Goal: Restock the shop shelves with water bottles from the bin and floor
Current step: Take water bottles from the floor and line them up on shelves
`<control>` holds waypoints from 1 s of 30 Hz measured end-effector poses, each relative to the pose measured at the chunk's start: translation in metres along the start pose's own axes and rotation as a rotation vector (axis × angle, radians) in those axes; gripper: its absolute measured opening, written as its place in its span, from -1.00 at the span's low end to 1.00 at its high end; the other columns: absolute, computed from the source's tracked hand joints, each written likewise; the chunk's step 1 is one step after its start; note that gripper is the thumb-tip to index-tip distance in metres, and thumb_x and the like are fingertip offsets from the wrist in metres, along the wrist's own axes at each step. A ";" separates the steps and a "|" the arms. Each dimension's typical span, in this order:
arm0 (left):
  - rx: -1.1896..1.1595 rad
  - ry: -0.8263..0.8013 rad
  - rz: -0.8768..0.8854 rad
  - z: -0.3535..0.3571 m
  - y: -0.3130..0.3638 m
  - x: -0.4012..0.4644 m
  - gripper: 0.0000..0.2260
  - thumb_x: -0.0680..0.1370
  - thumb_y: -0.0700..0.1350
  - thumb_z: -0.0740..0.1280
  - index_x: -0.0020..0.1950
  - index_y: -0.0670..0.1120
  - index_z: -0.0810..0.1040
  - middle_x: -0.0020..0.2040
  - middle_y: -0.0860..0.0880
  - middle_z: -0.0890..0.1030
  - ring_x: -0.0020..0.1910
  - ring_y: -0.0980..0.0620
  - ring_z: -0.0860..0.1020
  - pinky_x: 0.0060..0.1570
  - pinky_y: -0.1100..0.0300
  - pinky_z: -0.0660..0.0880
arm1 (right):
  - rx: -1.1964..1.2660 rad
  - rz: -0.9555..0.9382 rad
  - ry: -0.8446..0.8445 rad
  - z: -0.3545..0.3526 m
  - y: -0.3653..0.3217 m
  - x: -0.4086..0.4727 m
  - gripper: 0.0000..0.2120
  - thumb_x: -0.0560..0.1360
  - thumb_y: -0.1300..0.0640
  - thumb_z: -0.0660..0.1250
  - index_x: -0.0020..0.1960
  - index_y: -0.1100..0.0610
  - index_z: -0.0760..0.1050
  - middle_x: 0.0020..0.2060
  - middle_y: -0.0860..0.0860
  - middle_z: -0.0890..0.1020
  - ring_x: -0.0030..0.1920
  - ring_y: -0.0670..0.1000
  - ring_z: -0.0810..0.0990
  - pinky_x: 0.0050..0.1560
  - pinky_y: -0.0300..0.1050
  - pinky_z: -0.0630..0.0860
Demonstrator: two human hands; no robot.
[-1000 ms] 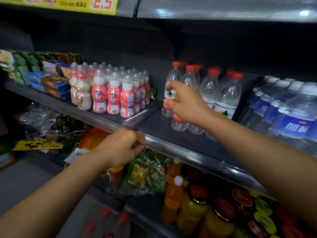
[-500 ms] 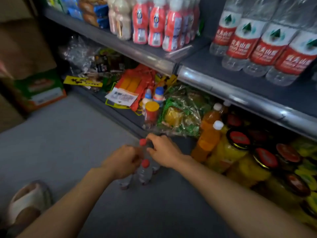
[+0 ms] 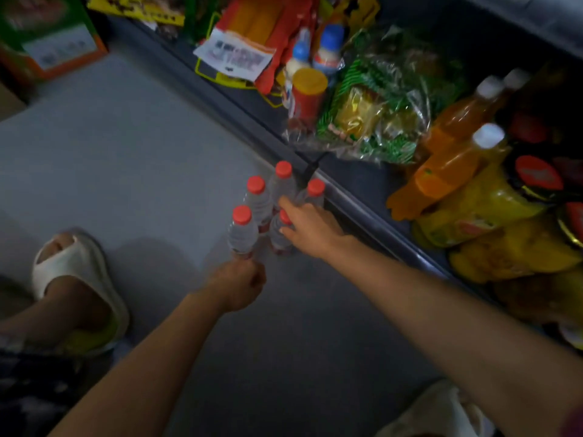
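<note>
The floor (image 3: 126, 146) carries five red-capped bottles (image 3: 273, 205) clustered just beside the bottom shelf (image 3: 356, 200), likely staged there for lifting onto the shelves. The right hand (image 3: 310, 230) curls round one bottle (image 3: 279, 233), hiding most of its cap. The left hand (image 3: 238, 287), fingers curled, sits at the nearest bottle (image 3: 242, 233); blur hides whether it grips.

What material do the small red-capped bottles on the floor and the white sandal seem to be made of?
Small red-capped bottles: probably thin clear plastic, since the grey floor shows through; the caps look like matte opaque plastic. White sandal: likely moulded foam or rubber, thick, smooth and matte, though blur leaves this open.
</note>
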State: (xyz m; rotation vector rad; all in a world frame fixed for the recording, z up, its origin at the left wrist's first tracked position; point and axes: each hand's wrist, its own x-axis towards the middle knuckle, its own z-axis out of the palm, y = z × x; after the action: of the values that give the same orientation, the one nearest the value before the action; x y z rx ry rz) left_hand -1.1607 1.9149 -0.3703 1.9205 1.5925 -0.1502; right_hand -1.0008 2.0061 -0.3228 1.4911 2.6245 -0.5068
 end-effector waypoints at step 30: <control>0.074 0.429 0.265 -0.205 0.098 -0.064 -0.86 0.53 -0.14 0.27 -0.01 -0.09 0.60 -0.03 -0.10 0.64 0.00 -0.15 0.57 -0.01 0.02 0.51 | 0.051 -0.254 0.342 -0.276 -0.021 -0.118 -0.95 0.46 0.12 0.36 -0.14 0.08 0.50 -0.36 0.00 0.51 -0.32 -0.05 0.45 -0.24 -0.10 0.38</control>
State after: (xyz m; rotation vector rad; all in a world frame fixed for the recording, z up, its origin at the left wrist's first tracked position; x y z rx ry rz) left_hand -1.1487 1.9622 -0.1387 2.3121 1.5862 0.3400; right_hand -0.9315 1.9878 -0.0307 1.3699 3.1132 -0.3663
